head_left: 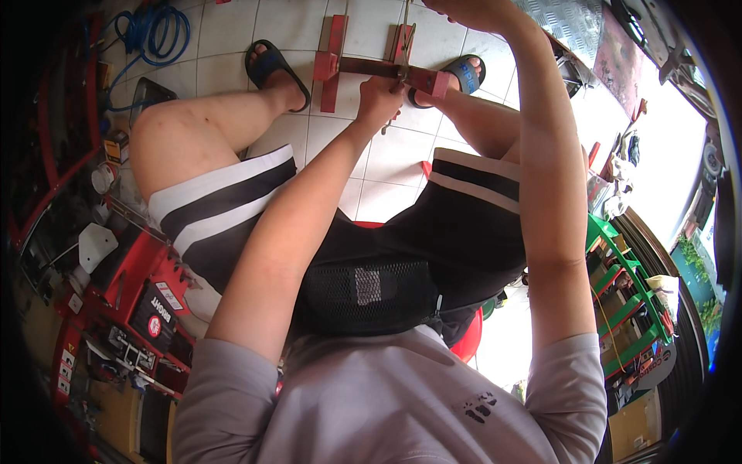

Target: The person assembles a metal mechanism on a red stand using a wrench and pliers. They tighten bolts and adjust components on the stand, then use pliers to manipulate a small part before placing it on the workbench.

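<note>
A red metal frame (359, 66), made of a crossbar and two upright-looking bars, rests on the tiled floor between my feet. My left hand (379, 102) is closed at the right part of its crossbar, around a thin metal piece whose brownish end pokes out below the fingers. From that spot a slender rod (405, 35) runs up past the top edge of the view. My right hand (470, 12) reaches to the top edge, right of the rod. Its fingers are mostly cut off, so what they hold, if anything, is hidden.
My feet, in dark sandals (280, 76), flank the frame. A coiled blue hose (158, 37) lies at the far left. Red machinery (147, 305) crowds the left side. A green rack (630, 286) with tools stands on the right, and a metal sheet (568, 27) beyond it.
</note>
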A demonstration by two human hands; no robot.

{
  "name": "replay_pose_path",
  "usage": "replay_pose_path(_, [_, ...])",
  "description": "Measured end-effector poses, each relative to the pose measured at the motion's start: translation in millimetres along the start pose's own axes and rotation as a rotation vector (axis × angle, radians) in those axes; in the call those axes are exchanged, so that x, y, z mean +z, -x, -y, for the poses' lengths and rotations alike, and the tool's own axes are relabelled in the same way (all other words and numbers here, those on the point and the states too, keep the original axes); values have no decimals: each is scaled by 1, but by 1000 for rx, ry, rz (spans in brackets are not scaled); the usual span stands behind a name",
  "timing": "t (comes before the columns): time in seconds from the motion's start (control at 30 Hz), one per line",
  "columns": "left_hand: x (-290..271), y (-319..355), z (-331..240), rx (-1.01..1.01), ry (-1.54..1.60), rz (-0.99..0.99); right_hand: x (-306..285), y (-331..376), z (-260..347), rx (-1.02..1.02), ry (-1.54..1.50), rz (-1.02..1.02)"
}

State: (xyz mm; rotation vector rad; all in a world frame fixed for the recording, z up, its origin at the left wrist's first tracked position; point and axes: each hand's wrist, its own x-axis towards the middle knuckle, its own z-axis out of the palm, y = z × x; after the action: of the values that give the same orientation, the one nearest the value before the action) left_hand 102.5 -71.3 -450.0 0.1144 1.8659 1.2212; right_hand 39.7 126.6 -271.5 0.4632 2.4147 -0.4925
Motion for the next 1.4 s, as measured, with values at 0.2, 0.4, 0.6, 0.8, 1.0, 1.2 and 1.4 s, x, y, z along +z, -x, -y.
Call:
replay_pose_path(0.2, [-3,-7,0,-150,74,62,-1,-1,0,0,-9,27])
replay_pose_path(0.4, [-1,-19,-25,-500,321,84,2,0,-1,-19,0,1])
replay_pose_path(0.6, [-3,-35,-23,-563,614,165,-10,22,9,-25,-19,-22])
replay_pose_path(0.8, [-23,-9,-54,-550,218,346,-5,9,5,9,-20,17])
replay_pose_path(1.0, [-30,7,-54,-448,68,345,-5,6,3,-45,-13,-4])
replay_pose_path(1.2, [-21,2,-44,-459,198,265,-5,6,-1,-39,-18,10])
replay_pose_path(1.4, [-20,3,-43,-418,110,155,1,-2,-8,-83,-23,2])
